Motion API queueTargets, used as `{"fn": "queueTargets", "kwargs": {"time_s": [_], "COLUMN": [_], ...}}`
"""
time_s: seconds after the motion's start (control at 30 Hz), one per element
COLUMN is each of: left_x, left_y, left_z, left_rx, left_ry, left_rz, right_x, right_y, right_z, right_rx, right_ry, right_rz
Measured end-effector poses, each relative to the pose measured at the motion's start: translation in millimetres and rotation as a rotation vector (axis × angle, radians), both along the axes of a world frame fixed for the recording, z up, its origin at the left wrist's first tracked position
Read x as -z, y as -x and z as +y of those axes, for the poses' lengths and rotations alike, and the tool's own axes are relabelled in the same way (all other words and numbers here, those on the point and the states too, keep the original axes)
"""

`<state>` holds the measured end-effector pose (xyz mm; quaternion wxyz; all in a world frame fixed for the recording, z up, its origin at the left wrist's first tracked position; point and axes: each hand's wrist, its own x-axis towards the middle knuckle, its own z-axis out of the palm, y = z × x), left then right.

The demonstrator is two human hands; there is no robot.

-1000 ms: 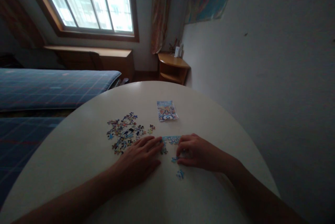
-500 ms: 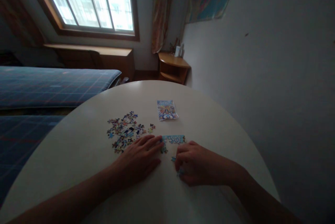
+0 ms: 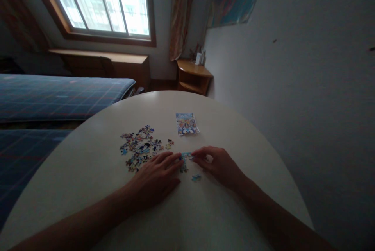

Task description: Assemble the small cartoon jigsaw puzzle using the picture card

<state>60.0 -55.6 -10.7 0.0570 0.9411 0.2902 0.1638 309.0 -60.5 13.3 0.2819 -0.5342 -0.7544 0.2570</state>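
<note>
Could buckle the joined jigsaw pieces (image 3: 184, 155) on the desk (image 3: 234, 128) by pushing unevenly, with left hand (image 3: 159, 173) spread flat, gripping nothing, and right hand (image 3: 218, 162) in a near pinch, hold unclear.

The pale, rounded worktop (image 3: 237, 133) bears scattered puzzle pieces (image 3: 143, 150), a printed sheet (image 3: 186, 124), a joined puzzle section (image 3: 184, 157) and a separate blue bit (image 3: 196, 178).

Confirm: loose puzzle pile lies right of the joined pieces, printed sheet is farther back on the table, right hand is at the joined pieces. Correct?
Not quite: the head view shows the loose puzzle pile left of the joined pieces. The rest holds: printed sheet farther back on the table, right hand at the joined pieces.
</note>
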Motion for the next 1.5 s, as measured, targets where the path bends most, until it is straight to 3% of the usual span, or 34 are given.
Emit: {"fn": "queueTargets", "kwargs": {"time_s": [0.33,0.7,0.9,1.13,1.5], "left_x": [3.9,4.9,3.2,3.7,3.9], "left_y": [0,1,1,0,1], "left_z": [0,1,0,0,1], "left_rx": [-0.003,-0.007,-0.007,-0.013,-0.01], "left_ry": [0.003,0.01,0.01,0.019,0.021], "left_rz": [0.001,0.055,0.04,0.047,0.041], "right_x": [13.6,21.2,22.7,18.6,11.6], "right_y": [12,15,15,11,12], "right_z": [11,16,16,11,10], "right_rx": [0.039,-0.041,-0.038,-0.132,0.055], "right_ry": [-0.168,-0.247,-0.234,-0.237,-0.062], "right_rz": [-0.146,-0.179,-0.164,-0.227,-0.059]}}
